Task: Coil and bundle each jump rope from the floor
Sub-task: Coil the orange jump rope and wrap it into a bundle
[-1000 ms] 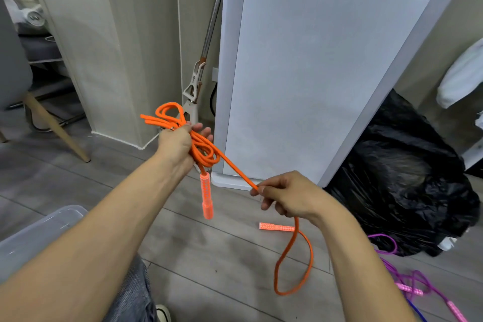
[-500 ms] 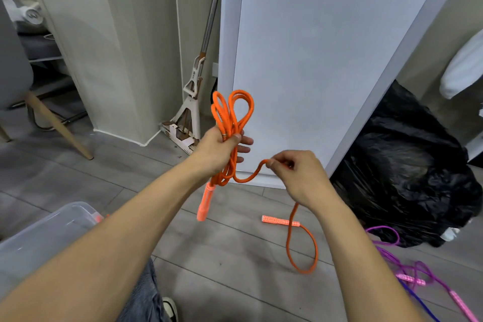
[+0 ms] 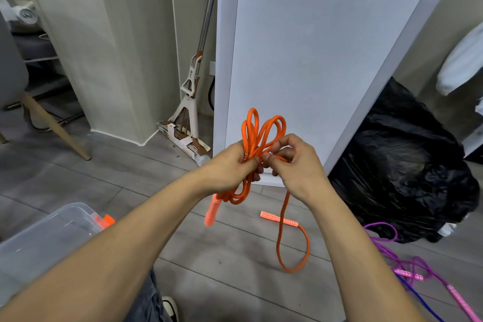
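Note:
My left hand [image 3: 230, 167] grips a bunch of coils of the orange jump rope [image 3: 257, 131], whose loops stick up above my fingers. One orange handle [image 3: 212, 210] dangles below that hand. My right hand [image 3: 295, 162] pinches the same rope right beside the left hand. From it the rope drops to the floor in a loop [image 3: 292, 251] that ends at the second orange handle [image 3: 278, 218], lying flat on the floor. A purple and pink jump rope [image 3: 415, 269] lies tangled on the floor at the lower right.
A clear plastic bin [image 3: 44, 238] sits at the lower left. A white panel [image 3: 313, 60] leans ahead, with a mop [image 3: 193, 102] to its left and a black rubbish bag [image 3: 407, 165] on the right. A chair leg [image 3: 52, 125] stands far left.
My right hand has come up and left to meet my left hand, bringing a length of rope into the bunch. The loops now stand upright and the slack on the floor is shorter.

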